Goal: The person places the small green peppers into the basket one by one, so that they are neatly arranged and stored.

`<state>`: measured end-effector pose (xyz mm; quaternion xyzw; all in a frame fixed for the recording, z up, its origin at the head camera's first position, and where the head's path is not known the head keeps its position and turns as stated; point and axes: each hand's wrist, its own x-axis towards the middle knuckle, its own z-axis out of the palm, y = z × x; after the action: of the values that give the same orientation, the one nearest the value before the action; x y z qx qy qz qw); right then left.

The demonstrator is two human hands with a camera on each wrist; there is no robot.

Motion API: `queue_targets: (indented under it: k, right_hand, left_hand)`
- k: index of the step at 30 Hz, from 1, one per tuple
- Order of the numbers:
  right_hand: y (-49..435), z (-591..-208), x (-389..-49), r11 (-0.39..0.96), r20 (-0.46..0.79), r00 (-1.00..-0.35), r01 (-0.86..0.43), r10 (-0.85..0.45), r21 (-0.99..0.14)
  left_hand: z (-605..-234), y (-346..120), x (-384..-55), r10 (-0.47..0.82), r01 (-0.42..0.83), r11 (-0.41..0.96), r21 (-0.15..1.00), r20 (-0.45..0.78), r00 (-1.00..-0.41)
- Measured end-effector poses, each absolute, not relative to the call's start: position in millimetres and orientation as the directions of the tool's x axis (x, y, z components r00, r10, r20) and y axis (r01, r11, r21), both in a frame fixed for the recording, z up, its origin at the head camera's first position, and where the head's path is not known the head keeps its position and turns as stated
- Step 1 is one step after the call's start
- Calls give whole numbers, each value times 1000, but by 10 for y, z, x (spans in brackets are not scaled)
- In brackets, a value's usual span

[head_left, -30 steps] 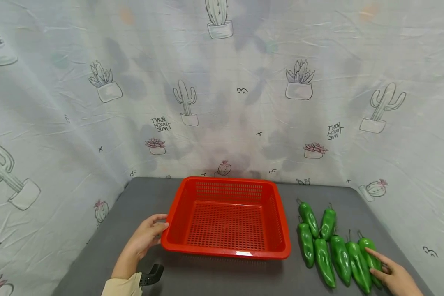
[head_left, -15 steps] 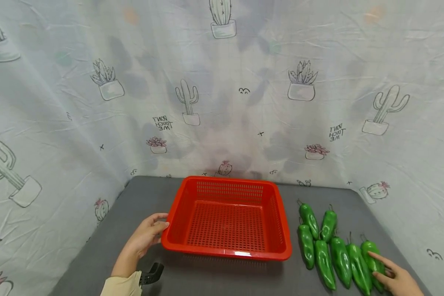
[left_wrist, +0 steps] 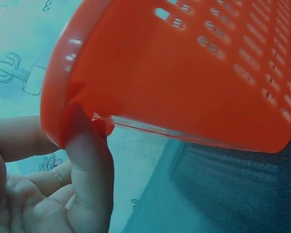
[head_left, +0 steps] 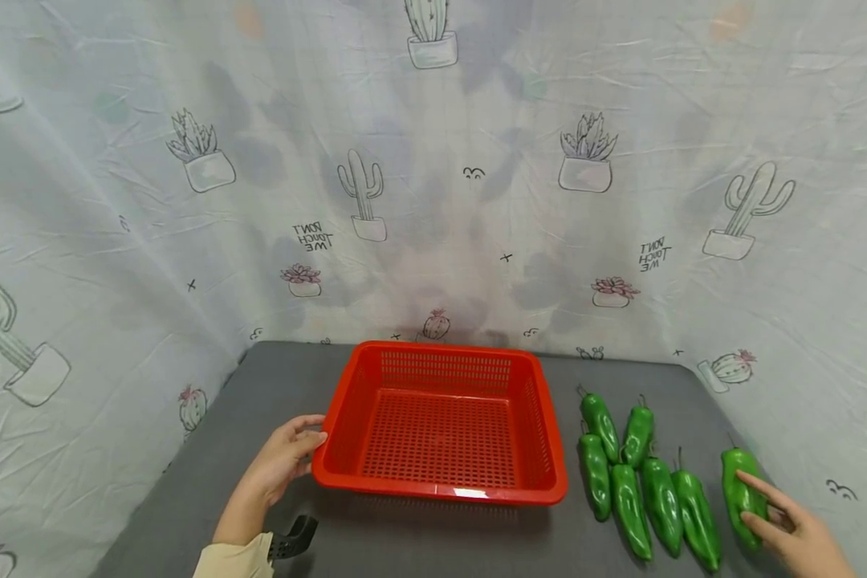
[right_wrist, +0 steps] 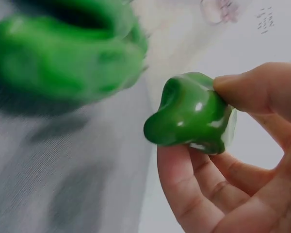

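A red plastic basket (head_left: 439, 491) with slotted walls and floor stands in the middle of the grey table. At its left rim my left hand (head_left: 283, 459) pinches the edge between thumb and fingers; the left wrist view shows the fingers (left_wrist: 89, 165) curled at the rim. On the far right, my right hand (head_left: 791, 522) holds a glossy green pepper (head_left: 741, 494) between thumb and fingertips, apart from the other peppers. Seen end-on in the right wrist view, this pepper (right_wrist: 191, 111) sits in the pinch of my thumb and fingers.
Several green peppers (head_left: 628, 502) lie in a cluster on the table (head_left: 274, 385) between the basket and my right hand. A cloth printed with cactus drawings (head_left: 470, 217) hangs behind and along both sides of the table.
My right hand has taken hold of the outermost pepper and moved it right, away from the cluster. The left hand and the basket keep their places.
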<state>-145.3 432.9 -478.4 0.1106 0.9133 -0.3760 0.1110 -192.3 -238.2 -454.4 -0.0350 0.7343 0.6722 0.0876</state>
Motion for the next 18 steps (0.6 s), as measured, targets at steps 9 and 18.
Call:
queue_targets:
  k: [9,18]
  right_hand:
    - [4084,-4516,-1492,690,-156,-984,172,87,-703]
    - [3736,-4317,-1572,655,14,-1000,-17,-10,-755]
  left_hand:
    - [-4555,-2380,-1907,81,-153,73,985,-159,-984]
    - [-4561,-2381,-1904,57,-161,76,984,-166,-984]
